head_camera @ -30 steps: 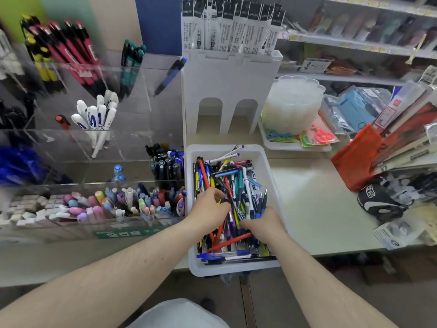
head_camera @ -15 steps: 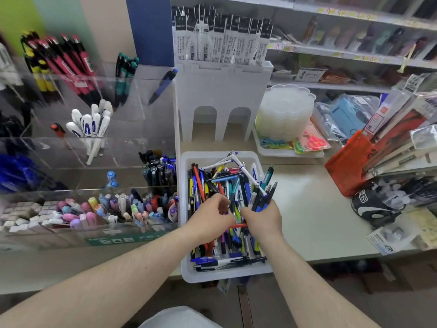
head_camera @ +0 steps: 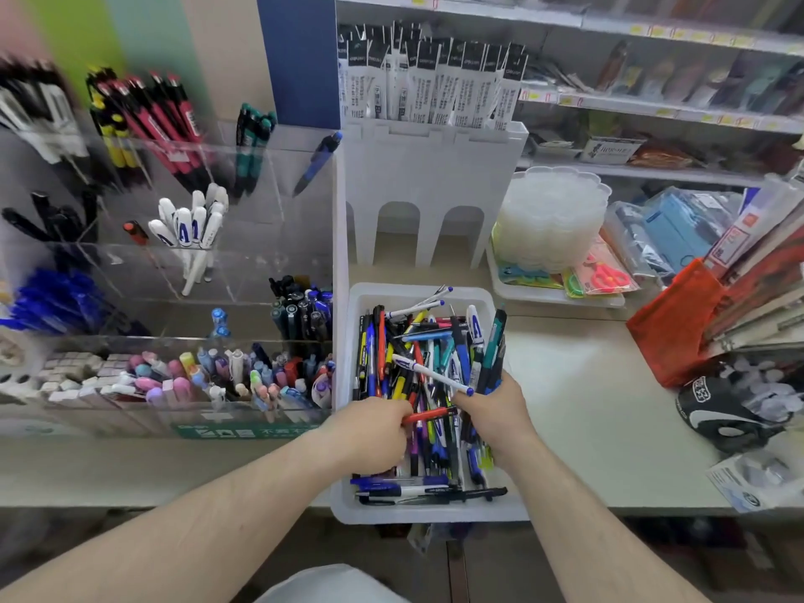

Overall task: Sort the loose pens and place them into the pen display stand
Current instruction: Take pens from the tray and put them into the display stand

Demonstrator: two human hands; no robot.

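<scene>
Pens (head_camera: 417, 385), loose and of many colours, fill the white plastic bin (head_camera: 354, 485) that overhangs the near edge of the pale surface (head_camera: 578, 398). Both hands are down in the pile. The left hand (head_camera: 370, 430) has its grip closed on one end of a red pen (head_camera: 428, 414), which lies roughly level across the heap toward the other hand. The right hand (head_camera: 494, 413) has its fingers curled round a bundle of dark and blue pens (head_camera: 489, 363) that stand up from it, tilted away toward the far right corner of the bin; a white pen with a blue tip (head_camera: 430, 374) slants across the pile and ends just beside that hand's thumb, though whether it is held cannot be told.

Left of the bin, touching its side, stands the clear acrylic pen display stand (head_camera: 174, 272), stepped in tiers, with groups of red, green, white and blue pens standing in separate compartments and small pastel erasers in the front row. Behind the bin rises a white plastic rack (head_camera: 430, 176) with arched openings, packed with black-and-white packets.
</scene>
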